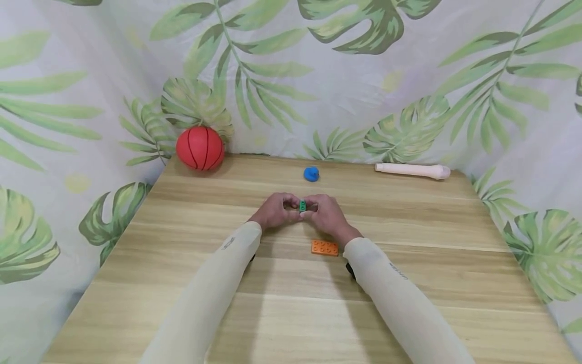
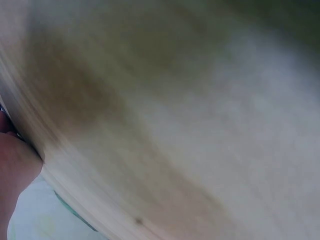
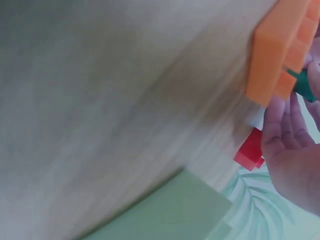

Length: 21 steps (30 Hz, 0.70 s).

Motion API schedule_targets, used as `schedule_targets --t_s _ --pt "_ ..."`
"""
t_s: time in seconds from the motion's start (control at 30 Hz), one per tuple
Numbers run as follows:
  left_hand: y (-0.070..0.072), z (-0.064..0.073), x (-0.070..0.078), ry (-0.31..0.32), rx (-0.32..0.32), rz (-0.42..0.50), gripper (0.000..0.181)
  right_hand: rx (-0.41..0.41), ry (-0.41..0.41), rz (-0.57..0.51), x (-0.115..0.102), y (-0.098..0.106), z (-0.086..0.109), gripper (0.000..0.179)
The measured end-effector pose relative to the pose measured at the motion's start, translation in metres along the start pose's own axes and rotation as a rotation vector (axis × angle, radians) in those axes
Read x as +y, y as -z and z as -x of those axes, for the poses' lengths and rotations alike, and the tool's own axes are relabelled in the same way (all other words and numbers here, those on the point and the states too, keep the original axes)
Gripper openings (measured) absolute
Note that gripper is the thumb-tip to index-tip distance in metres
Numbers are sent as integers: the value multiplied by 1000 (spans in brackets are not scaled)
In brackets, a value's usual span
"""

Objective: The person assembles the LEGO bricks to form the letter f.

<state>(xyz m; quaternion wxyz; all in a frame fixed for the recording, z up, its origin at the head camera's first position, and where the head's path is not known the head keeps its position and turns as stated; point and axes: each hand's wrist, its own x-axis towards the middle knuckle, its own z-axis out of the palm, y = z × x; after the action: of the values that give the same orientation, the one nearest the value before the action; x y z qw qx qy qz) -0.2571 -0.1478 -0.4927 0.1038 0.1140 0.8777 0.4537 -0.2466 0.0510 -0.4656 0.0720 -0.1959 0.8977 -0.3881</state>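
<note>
A small green toy brick (image 1: 302, 205), studs facing up, sits between both hands over the middle of the table. My left hand (image 1: 278, 210) pinches it from the left, thumb and fingers curled around a gap. From the right, my right hand (image 1: 324, 212) holds it the same way. Just below the right hand lies an orange studded brick (image 1: 325, 247), flat on the wood. The right wrist view shows this orange brick (image 3: 275, 50) close up, with part of the green brick (image 3: 303, 86) behind it. Only a sliver of hand (image 2: 17, 170) enters the left wrist view.
A red ball (image 1: 200, 148) stands at the table's back left corner. Near the back edge are a small blue object (image 1: 311, 174) and a pale pink toy microphone (image 1: 413, 171). The right wrist view also has a red brick (image 3: 250, 150) and a pale green block (image 3: 170, 212).
</note>
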Motion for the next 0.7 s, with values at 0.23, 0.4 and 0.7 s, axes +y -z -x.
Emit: schedule_targets --t_s 0.23,0.4,0.7 --pt "-1 0 2 8 1 0 25 -163 41 41 0 16 7 49" --pt "0 0 3 4 3 -21 28 -302 42 93 0 30 19 73" --pt "-1 0 5 8 1 -27 34 -425 136 145 7 42 50 66"
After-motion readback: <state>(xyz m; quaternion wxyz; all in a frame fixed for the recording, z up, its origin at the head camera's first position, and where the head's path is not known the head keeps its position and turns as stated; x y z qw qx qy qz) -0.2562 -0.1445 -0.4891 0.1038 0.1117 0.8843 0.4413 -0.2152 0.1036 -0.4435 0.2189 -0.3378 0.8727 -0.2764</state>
